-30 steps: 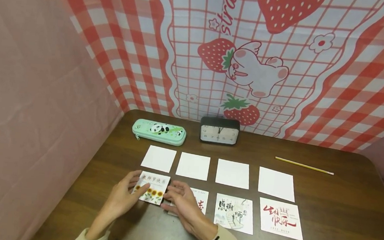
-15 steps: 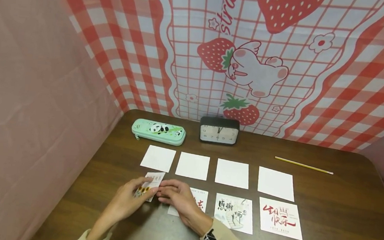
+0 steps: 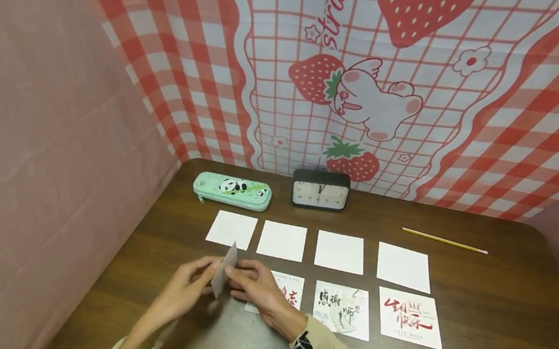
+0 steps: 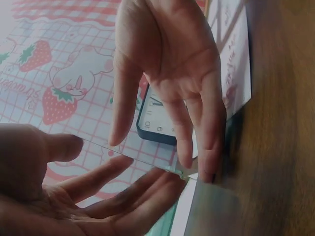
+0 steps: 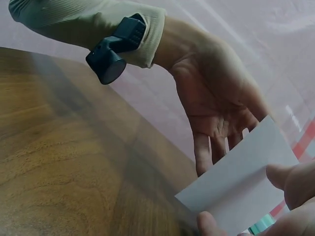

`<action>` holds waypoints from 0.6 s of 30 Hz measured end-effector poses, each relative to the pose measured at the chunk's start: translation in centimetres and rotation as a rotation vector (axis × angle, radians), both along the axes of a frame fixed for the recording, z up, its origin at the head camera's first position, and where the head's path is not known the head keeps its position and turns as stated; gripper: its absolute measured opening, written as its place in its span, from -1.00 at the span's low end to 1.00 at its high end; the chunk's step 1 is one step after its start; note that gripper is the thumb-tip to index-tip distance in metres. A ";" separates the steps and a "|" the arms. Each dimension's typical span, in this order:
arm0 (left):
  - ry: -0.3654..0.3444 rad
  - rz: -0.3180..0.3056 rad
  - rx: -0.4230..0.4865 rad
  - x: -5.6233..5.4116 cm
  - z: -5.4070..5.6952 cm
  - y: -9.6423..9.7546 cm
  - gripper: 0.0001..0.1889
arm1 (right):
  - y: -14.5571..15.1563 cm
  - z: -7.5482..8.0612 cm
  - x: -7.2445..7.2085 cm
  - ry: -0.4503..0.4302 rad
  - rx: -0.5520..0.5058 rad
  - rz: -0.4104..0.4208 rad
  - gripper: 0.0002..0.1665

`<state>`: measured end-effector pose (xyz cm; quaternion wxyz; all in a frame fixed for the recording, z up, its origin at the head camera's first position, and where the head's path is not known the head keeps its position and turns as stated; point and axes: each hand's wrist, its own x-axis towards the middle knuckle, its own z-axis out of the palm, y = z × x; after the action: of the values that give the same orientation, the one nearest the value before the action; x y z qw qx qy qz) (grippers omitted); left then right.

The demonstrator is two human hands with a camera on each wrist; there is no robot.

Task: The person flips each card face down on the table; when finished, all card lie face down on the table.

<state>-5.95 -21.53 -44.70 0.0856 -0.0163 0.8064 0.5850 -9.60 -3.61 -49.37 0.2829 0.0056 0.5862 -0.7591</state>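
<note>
A square card (image 3: 223, 272) stands on edge between both hands above the table's front left, its plain back toward the right. My left hand (image 3: 182, 285) holds it from the left, thumb and fingertips at its printed side, which is hidden now. From the right, my right hand (image 3: 261, 295) has its thumb (image 5: 280, 179) against the plain back (image 5: 246, 172). The left wrist view catches the card nearly edge-on between the two hands. Under the right hand lies a card with red writing (image 3: 291, 294), partly covered.
Several blank white cards (image 3: 281, 241) form a row behind the hands. To the right lie a card with black writing (image 3: 342, 311) and a red-lettered card (image 3: 410, 319). Farther back are a green panda pencil case (image 3: 232, 191), a black clock (image 3: 320, 189) and a pencil (image 3: 444, 240).
The sunflower card lay face up in view between the hands; it has been tilted up and turned so its plain back shows. My right hand has moved left and closed in on it.
</note>
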 end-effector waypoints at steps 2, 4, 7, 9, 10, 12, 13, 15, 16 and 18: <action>-0.003 0.009 0.028 0.0 0.1 0.0 -0.55 | 0.0 0.1 -0.1 0.002 0.028 -0.001 -0.19; -0.002 0.006 0.050 0.0 0.2 -0.1 -0.54 | -0.1 0.2 -0.1 0.008 0.053 -0.002 -0.17; -0.005 0.007 0.077 -0.1 0.3 -0.3 -0.55 | -0.1 0.3 -0.2 0.023 0.079 -0.007 -0.18; -0.003 0.007 0.096 -0.2 0.4 -0.6 -0.57 | -0.1 0.3 -0.2 0.038 0.094 -0.015 -0.19; -0.001 0.013 0.099 -0.2 0.5 -0.7 -0.57 | -0.1 0.3 -0.2 0.045 0.102 -0.018 -0.20; 0.002 0.038 0.096 -0.3 0.6 -1.0 -0.59 | 0.0 0.3 -0.2 0.056 0.119 -0.023 -0.22; 0.005 0.056 0.090 -0.4 0.7 -1.2 -0.60 | 0.0 0.3 -0.2 0.058 0.125 -0.026 -0.23; 0.016 0.096 0.064 -0.5 0.8 -1.6 -0.61 | 0.0 0.3 -0.1 0.060 0.132 -0.033 -0.26; 0.027 0.120 0.039 -0.6 0.8 -1.9 -0.62 | 0.0 0.3 -0.1 0.058 0.129 -0.038 -0.27; 0.062 0.166 -0.026 -0.8 0.8 -2.4 -0.65 | 0.0 0.2 -0.2 0.061 0.121 -0.054 -0.31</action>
<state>-6.74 -23.95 -43.92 0.0119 -0.0661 0.8120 0.5797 -9.81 -3.56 -49.13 0.2435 0.0153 0.6392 -0.7293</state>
